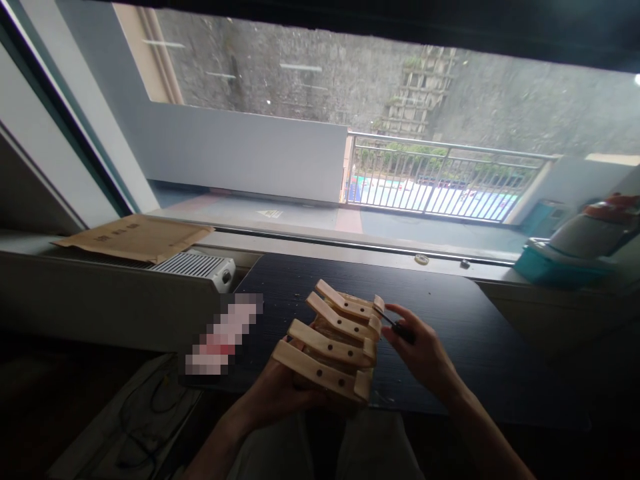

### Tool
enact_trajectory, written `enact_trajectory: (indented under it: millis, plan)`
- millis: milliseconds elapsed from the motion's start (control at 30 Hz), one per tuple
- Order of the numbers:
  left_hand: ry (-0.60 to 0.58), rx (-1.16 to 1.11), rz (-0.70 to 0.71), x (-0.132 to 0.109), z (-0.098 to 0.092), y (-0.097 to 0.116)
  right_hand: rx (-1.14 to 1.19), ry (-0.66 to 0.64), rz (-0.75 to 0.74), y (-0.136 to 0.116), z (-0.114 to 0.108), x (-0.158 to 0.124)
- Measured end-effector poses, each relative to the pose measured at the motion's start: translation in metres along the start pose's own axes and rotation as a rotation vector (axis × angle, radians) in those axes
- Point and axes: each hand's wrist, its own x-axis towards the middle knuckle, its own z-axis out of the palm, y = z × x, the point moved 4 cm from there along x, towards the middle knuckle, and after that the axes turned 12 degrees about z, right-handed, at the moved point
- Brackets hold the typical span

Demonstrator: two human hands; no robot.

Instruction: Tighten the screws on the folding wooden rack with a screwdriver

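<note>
A pale wooden slatted piece [313,337] is held tilted over the dark table, above my lap. Its several bent slats run side by side, with dark round dots along them and raised blocks at their right ends. My left hand [275,395] grips it from the lower left, its fingers partly hidden beneath the slats. In my right hand [419,347] is a thin tool with a dark handle [404,333]. The tool's slim shaft points left, at the raised end of the farthest slat. Whether its tip touches the wood I cannot tell.
Small crumbs lie on the dark table [480,347]. At left, a brown envelope [135,238] rests on a white radiator [200,265], near a blurred-out item [223,337]. A tape roll [421,259] sits on the window sill. A teal container [560,270] stands at right.
</note>
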Motion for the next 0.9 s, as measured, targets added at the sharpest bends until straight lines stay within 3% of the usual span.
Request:
enact_trajectory:
  millis: [100, 233, 400, 600, 800, 900]
  plan:
    - [0.005, 0.027, 0.004, -0.001, 0.000, -0.002, -0.071, 0.058, 0.001, 0.003, -0.005, 0.017]
    - [0.039, 0.037, -0.007, -0.002, -0.001, -0.005, -0.026, -0.032, -0.032, 0.004, 0.004, 0.033]
    - [0.033, -0.002, -0.047, -0.002, 0.000, -0.004, 0.003, -0.074, -0.039, 0.004, 0.007, 0.034]
    - [0.077, 0.126, 0.007, 0.001, -0.002, 0.004, -0.060, -0.054, -0.024, 0.003, 0.006, 0.037]
    - [0.077, 0.073, 0.027, 0.001, 0.000, 0.004, -0.009, 0.023, 0.014, -0.002, -0.006, 0.007]
    - [0.060, 0.039, 0.040, 0.001, 0.001, 0.002, 0.049, -0.058, -0.019, -0.008, -0.003, -0.016]
